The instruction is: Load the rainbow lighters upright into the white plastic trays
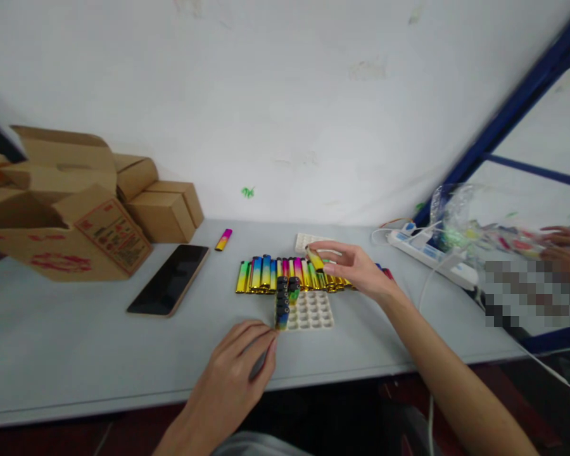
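The right hand [356, 271] pinches a shiny tube [315, 259]; the left hand [235, 364] curls, hold unclear to me. Phone [170, 280] and carton [59, 253] sit leftward, power strip [432, 258] right.

Bright, diffuse light; soft focus
Gold wrappers [265, 283] glint, the floor [52, 438] lies dim, the large box [59, 250] looks stretched, a pixelated patch [534, 293] mars the right.

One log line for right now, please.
right hand: holding lighter | left hand: at front-left corner of near tray | near tray: partly filled | loose lighters: lined up behind it | phone: on table
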`<move>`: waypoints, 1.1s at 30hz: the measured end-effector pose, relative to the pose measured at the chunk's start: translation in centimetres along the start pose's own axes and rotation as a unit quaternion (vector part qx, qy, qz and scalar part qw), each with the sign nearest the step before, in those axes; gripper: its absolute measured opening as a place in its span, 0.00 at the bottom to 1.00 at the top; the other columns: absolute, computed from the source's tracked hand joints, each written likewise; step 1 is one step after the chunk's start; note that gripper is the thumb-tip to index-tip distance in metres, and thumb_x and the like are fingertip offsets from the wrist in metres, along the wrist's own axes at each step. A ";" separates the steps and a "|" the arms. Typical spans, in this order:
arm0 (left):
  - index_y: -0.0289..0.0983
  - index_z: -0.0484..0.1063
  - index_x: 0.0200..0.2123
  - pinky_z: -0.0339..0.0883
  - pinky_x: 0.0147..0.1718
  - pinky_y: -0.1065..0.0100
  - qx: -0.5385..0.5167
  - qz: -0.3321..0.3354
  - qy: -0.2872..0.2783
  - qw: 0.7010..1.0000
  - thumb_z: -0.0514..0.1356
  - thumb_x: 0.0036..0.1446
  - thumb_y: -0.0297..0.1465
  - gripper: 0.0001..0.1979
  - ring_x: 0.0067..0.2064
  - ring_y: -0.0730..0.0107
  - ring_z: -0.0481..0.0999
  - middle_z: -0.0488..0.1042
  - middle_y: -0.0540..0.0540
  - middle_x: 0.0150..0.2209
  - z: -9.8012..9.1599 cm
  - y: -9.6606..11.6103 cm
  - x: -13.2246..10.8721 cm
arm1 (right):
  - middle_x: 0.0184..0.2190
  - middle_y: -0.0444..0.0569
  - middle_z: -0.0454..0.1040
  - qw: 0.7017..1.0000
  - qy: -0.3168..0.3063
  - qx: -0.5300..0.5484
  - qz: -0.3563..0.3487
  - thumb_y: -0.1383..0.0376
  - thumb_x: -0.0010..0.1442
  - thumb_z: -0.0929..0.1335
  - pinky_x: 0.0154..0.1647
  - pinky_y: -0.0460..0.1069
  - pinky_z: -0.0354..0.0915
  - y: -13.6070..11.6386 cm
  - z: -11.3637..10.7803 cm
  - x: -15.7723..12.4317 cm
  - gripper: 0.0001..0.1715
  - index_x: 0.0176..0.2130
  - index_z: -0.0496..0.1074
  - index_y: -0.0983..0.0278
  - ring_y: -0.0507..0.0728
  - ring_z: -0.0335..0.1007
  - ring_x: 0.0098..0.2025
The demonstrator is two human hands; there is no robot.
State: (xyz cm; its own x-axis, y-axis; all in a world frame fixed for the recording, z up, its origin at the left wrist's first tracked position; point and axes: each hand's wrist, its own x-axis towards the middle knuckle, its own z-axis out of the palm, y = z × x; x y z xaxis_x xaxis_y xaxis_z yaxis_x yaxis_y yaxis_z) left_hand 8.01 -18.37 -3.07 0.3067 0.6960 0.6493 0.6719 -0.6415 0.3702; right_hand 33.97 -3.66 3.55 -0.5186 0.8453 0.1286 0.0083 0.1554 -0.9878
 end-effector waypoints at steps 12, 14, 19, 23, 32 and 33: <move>0.37 0.77 0.46 0.78 0.51 0.58 0.000 0.001 -0.002 1.000 0.59 0.67 0.23 0.09 0.46 0.62 0.80 0.82 0.43 0.42 0.1 -0.4 -0.2 | 0.49 0.48 0.81 0.976 0.164 0.132 0.050 0.60 0.46 0.82 0.48 0.52 0.72 0.5 3.0 -3.4 0.23 0.41 0.77 0.58 0.56 0.78 0.43; 0.37 0.77 0.46 0.78 0.51 0.59 -0.003 0.004 -0.002 1.000 0.59 0.67 0.23 0.09 0.46 0.62 0.80 0.82 0.43 0.42 0.1 -0.5 -0.2 | 0.54 0.49 0.79 0.976 0.162 0.136 0.056 0.61 0.45 0.83 0.52 0.53 0.71 0.3 3.2 -3.6 0.28 0.46 0.77 0.57 0.56 0.78 0.46; 0.37 0.77 0.46 0.78 0.50 0.61 -0.004 0.007 0.000 1.000 0.59 0.67 0.24 0.09 0.47 0.63 0.80 0.81 0.43 0.43 0.1 -0.7 -0.3 | 0.43 0.52 0.82 0.983 0.117 0.125 0.065 0.53 0.52 0.79 0.51 0.54 0.71 0.2 3.4 -3.9 0.19 0.37 0.78 0.63 0.58 0.78 0.45; 0.38 0.77 0.47 0.78 0.50 0.60 -0.003 0.008 0.003 1.000 0.59 0.67 0.24 0.09 0.46 0.62 0.80 0.81 0.43 0.43 0.1 -0.6 -0.3 | 0.31 0.43 0.76 0.986 0.068 0.142 0.060 0.46 0.59 0.74 0.33 0.50 0.72 0.2 3.9 -4.2 0.24 0.43 0.70 0.59 0.53 0.72 0.27; 0.37 0.77 0.47 0.77 0.51 0.60 -0.002 0.009 -0.005 1.000 0.59 0.68 0.23 0.09 0.47 0.63 0.79 0.81 0.43 0.43 0.1 -0.7 -0.2 | 0.17 0.39 0.54 0.963 0.213 -0.165 -0.021 0.40 0.66 0.65 0.21 0.48 0.47 1.0 4.4 -4.2 0.34 0.21 0.56 0.60 0.49 0.49 0.20; 0.37 0.77 0.47 0.77 0.51 0.60 -0.003 0.010 -0.004 1.000 0.59 0.68 0.23 0.09 0.47 0.63 0.79 0.80 0.43 0.43 0.1 -0.7 -0.2 | 0.17 0.39 0.53 0.953 0.229 -0.197 -0.028 0.42 0.65 0.65 0.22 0.48 0.47 1.1 4.3 -4.2 0.34 0.19 0.55 0.59 0.49 0.49 0.20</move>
State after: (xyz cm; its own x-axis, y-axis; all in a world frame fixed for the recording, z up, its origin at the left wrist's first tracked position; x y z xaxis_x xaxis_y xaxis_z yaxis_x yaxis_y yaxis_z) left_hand 7.58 -18.03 -3.49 0.3251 0.6849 0.6521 0.6614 -0.6575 0.3609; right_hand 32.43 -9.21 1.50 -0.1003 0.9504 0.2943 0.3596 0.3104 -0.8800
